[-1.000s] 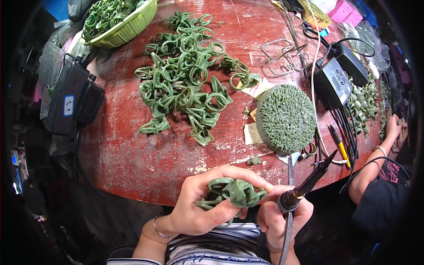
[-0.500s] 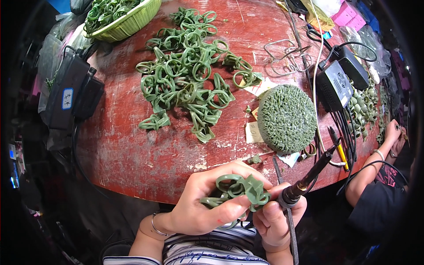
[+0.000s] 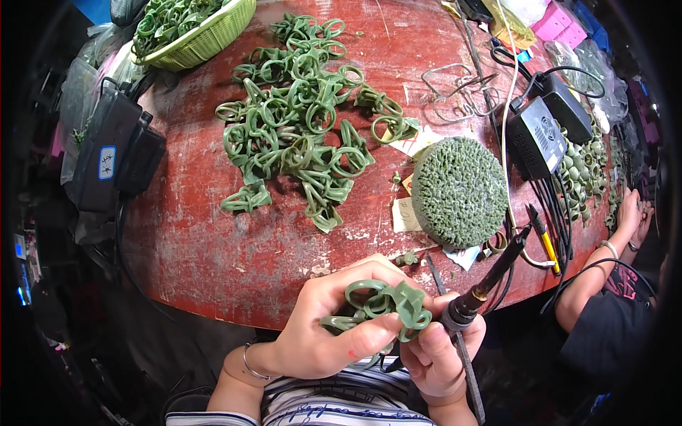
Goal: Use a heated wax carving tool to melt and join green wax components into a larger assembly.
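Note:
My left hand point(image 3: 323, 330) is closed around a small bunch of green wax rings point(image 3: 406, 304) over the table's near edge. One ring's leaf-like green top sticks out between thumb and fingers. Close against it, my right hand point(image 3: 442, 358) grips a black pen-shaped tool with a brass-coloured collar, like a soldering iron point(image 3: 501, 268). A long flat metal file point(image 3: 469, 373) also passes through this hand, slanting downward. The right fingertips touch or nearly touch the rings; the exact contact is hidden. Beyond the hands, a loose pile of green wax rings point(image 3: 312, 106) covers the table's middle.
A round, rough green block point(image 3: 460, 192) stands on paper scraps on the red table point(image 3: 192, 241). Black boxes with cables sit left point(image 3: 106, 153) and right point(image 3: 538, 135). A yellow-green basket point(image 3: 206, 44) holds more rings. Another person's arm point(image 3: 593, 273) is at the right.
My right hand and the black tool have shifted slightly left and down, the tool's upper end most of all. The left hand and its rings have barely moved.

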Action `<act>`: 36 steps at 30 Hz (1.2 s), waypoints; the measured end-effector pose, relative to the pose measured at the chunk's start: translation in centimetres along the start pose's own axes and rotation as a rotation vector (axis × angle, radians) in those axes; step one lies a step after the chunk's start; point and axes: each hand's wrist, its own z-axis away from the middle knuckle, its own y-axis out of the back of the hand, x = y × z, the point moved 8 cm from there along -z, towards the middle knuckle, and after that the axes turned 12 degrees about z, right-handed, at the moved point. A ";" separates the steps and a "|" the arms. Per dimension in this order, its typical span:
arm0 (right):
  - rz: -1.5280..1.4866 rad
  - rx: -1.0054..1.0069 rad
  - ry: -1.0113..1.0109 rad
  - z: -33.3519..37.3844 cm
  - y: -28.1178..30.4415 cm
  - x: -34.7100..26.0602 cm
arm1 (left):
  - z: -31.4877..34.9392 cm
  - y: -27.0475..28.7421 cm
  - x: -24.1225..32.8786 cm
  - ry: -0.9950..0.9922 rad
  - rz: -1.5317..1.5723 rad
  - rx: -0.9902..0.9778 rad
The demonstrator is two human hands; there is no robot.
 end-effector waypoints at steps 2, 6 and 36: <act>0.040 0.022 -0.036 0.1 -0.2 0.1 | 0.0 0.0 -0.1 0.010 0.029 0.003; 0.069 0.033 -0.076 0.1 -0.4 0.4 | 0.0 0.2 -0.2 -0.023 -0.033 0.005; 0.604 0.159 0.427 1.7 0.5 -1.4 | 0.5 -0.1 -0.3 -0.173 -0.108 -0.055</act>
